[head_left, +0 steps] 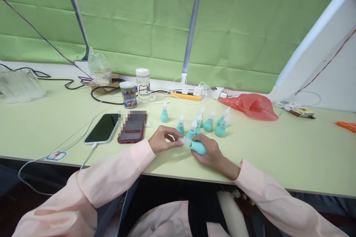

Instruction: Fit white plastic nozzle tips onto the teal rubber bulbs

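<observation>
A bulb nasal aspirator (198,148), a teal squeeze bulb with a clear tip, lies sideways between my hands above the table's front part. My right hand (213,152) wraps around the bulb. At the other end, my left hand (163,139) pinches the clear tip (184,141) between thumb and fingers. Just beyond my hands stand several more aspirators (208,124) of the same kind, upright with tips pointing up. One aspirator (164,114) stands apart on the left of that group.
Left of my hands lie a white-edged phone (102,129) on a cable and a red-cased phone (133,127). Behind them stand a printed cup (129,95) and a clear jar (143,85). A yellow power strip (185,95) and red plastic bag (250,106) are along the back.
</observation>
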